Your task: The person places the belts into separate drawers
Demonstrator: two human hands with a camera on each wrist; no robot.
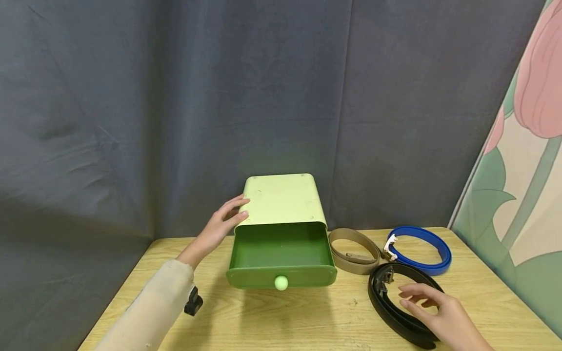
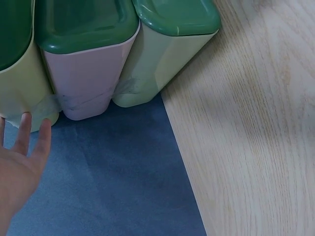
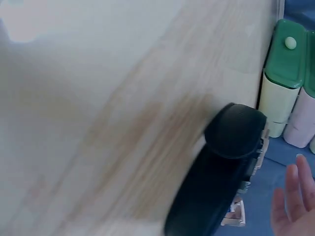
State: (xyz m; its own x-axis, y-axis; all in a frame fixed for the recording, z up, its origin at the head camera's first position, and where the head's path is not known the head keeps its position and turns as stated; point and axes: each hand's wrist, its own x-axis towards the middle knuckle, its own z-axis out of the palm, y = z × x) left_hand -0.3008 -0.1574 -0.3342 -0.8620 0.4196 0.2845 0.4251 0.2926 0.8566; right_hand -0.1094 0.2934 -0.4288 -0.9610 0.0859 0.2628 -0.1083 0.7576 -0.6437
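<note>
The black belt (image 1: 386,309) lay coiled at the near right of the table (image 1: 347,317), and our right hand (image 1: 441,314) hung over its right side, thumb and fingers apart, gripping nothing; whether it touched the belt we could not tell. To the left stood the pale green box (image 1: 281,197), its drawer (image 1: 307,277) pulled out to the near side; our left hand (image 1: 219,224) rested on its left edge, fingers spread, not clamped. The tan belt (image 1: 351,267) lay just right of the box, the blue belt (image 1: 445,253) farther right. We judged the step in hand to be reaching for the black belt while steadying the box; the next move seemed to call for closing thumb and fingers on the coil
</note>
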